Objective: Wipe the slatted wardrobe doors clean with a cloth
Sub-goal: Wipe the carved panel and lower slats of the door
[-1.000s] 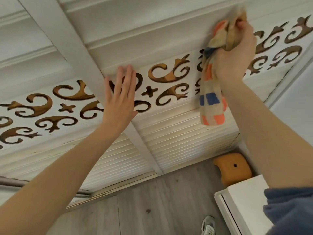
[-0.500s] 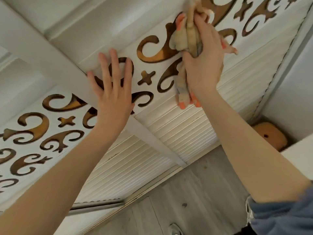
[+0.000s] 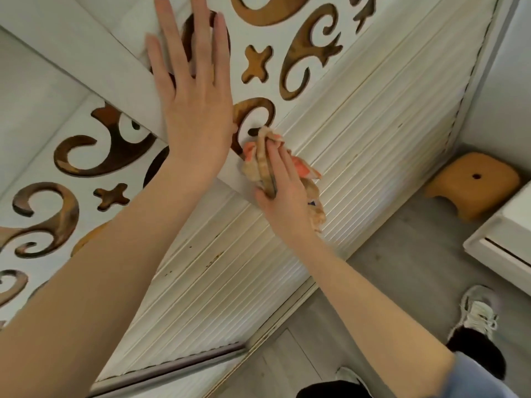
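Cloth [image 3: 305, 171] on slats [image 3: 362, 156] (stool [image 3: 471, 186] rightward)

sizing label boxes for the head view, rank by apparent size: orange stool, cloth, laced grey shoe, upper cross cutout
1. orange stool
2. cloth and laced grey shoe, about alike; the right hand hides part of the cloth
3. upper cross cutout

A tan stool [image 3: 471, 183] with 1 round hole in its top is seen at the far edge of the grey plank floor [image 3: 402, 268]. A white cabinet [image 3: 511, 234] is set near it, at the right. 1 grey laced shoe [image 3: 478, 310] is planted on the floor.
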